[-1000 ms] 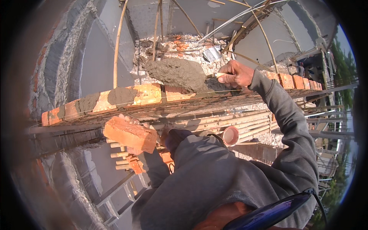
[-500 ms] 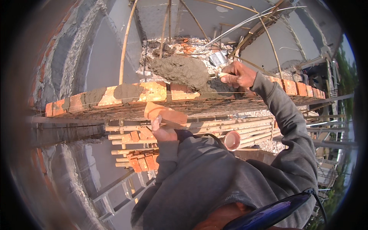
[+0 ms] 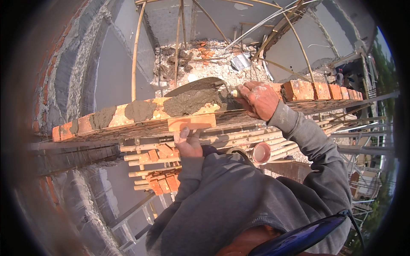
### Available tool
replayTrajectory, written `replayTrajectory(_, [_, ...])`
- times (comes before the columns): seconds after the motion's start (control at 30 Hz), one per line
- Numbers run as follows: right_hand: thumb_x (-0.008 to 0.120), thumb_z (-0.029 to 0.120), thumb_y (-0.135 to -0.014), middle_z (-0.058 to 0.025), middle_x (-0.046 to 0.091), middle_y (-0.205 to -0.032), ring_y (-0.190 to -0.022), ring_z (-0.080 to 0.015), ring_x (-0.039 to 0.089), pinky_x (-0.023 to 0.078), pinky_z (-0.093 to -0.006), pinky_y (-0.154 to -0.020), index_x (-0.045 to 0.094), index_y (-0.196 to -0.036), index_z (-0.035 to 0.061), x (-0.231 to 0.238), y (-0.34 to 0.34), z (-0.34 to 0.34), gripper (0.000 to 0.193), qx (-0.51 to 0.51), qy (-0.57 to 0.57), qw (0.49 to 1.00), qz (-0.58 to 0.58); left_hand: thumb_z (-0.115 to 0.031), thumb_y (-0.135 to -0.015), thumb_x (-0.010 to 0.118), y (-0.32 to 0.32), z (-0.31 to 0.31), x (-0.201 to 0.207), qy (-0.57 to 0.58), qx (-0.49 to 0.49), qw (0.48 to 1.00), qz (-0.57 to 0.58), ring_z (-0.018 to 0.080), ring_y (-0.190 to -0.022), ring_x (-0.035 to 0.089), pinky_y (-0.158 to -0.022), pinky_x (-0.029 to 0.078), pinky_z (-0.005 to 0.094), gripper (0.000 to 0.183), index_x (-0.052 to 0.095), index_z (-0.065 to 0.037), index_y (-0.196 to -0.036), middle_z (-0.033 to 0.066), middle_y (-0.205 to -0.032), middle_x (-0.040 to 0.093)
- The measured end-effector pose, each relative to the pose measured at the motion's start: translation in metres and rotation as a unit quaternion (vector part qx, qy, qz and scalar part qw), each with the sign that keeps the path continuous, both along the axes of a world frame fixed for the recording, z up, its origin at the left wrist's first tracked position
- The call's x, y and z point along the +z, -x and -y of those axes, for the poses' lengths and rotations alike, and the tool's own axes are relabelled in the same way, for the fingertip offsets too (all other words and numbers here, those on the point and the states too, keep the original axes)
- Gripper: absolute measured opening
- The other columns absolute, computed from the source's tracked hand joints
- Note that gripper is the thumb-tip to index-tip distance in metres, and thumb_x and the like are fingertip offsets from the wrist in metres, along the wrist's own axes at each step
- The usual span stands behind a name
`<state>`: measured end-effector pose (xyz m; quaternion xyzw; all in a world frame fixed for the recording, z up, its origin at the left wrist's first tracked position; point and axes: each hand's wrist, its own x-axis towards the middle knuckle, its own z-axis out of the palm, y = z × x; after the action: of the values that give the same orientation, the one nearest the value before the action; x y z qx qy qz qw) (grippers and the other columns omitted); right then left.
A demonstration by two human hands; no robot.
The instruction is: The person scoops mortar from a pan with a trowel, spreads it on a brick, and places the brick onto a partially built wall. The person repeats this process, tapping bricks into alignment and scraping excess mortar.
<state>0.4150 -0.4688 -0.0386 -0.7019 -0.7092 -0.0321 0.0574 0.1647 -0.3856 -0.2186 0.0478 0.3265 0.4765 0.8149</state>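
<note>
My left hand [image 3: 188,144] grips an orange brick [image 3: 191,122] and holds it flat against the near face of the brick wall top [image 3: 128,117]. My right hand [image 3: 257,99] is closed on the handle of a trowel [image 3: 194,85], whose blade lies over a heap of wet grey mortar [image 3: 190,102] spread on the wall's top course. More mortar patches [image 3: 139,109] lie further left on the same course. Bare bricks [image 3: 316,90] continue the course to the right of my right hand.
A bamboo scaffold platform [image 3: 239,138] runs below the wall, with loose bricks [image 3: 164,181] stacked on it and a round pink container [image 3: 261,152] near my right elbow. Bamboo poles [image 3: 136,51] rise behind the wall. Rubble [image 3: 200,59] lies far below. A brick pier [image 3: 51,77] stands at left.
My left hand has raised the brick from the scaffold level up to the wall top. The trowel has tipped and spread the mortar heap onto the course.
</note>
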Motion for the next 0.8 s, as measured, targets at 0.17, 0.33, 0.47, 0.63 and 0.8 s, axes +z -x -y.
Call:
replayTrajectory(0.17, [0.076, 0.017, -0.074, -0.0108, 0.064, -0.091, -0.09, -0.0326, 0.067, 0.053, -0.0445, -0.077, 0.059, -0.104, 0.0045, 0.016, -0.006, -0.006, 0.037, 0.027, 0.003, 0.999, 0.03, 0.002, -0.081, 0.069, 0.004, -0.004, -0.001, 0.022, -0.009, 0.999, -0.041, 0.0238, -0.1, 0.063, -0.1, 0.051, 0.0634, 0.029, 0.062, -0.011, -0.106, 0.0053, -0.098, 0.063])
replayTrajectory(0.33, [0.071, 0.011, -0.077, -0.0076, 0.065, -0.089, -0.089, -0.0264, 0.068, 0.055, -0.0417, -0.074, 0.064, -0.098, 0.0036, 0.036, -0.013, 0.006, 0.024, 0.055, 0.008, 0.988, 0.146, -0.006, -0.087, 0.065, 0.011, -0.008, -0.003, -0.012, -0.044, 0.999, -0.017, 0.0306, -0.113, 0.061, -0.101, 0.05, 0.0577, 0.024, 0.062, -0.005, -0.11, 0.0093, -0.112, 0.064])
replayTrajectory(0.47, [0.07, 0.011, -0.078, -0.0071, 0.064, -0.09, -0.088, -0.0247, 0.067, 0.055, -0.0407, -0.073, 0.066, -0.101, 0.0037, 0.059, -0.03, 0.024, 0.025, 0.006, 0.071, 0.981, 0.18, -0.004, -0.083, 0.068, 0.015, -0.011, -0.004, -0.023, -0.066, 0.997, -0.009, 0.0239, -0.107, 0.062, -0.101, 0.05, 0.0629, 0.028, 0.065, -0.011, -0.11, 0.0062, -0.104, 0.066])
replayTrajectory(0.63, [0.069, 0.017, -0.082, -0.0028, 0.061, -0.092, -0.087, -0.0218, 0.063, 0.053, -0.0394, -0.073, 0.068, -0.104, 0.0065, 0.037, -0.018, 0.011, 0.025, -0.01, -0.105, 0.963, 0.247, -0.008, -0.086, 0.067, 0.015, -0.016, -0.001, -0.007, -0.121, 0.993, 0.011, 0.025, -0.106, 0.063, -0.099, 0.052, 0.0556, 0.025, 0.064, -0.007, -0.111, 0.0051, -0.106, 0.067])
replayTrajectory(0.8, [0.069, 0.017, -0.082, -0.0027, 0.061, -0.097, -0.087, -0.0216, 0.062, 0.049, -0.0396, -0.07, 0.07, -0.1, 0.0075, 0.002, -0.011, 0.034, 0.02, 0.007, -0.075, 0.969, 0.235, -0.012, -0.089, 0.066, 0.016, -0.02, 0.004, -0.026, -0.134, 0.99, -0.032, 0.0269, -0.109, 0.063, -0.097, 0.053, 0.0515, 0.026, 0.064, -0.004, -0.114, 0.0091, -0.11, 0.068])
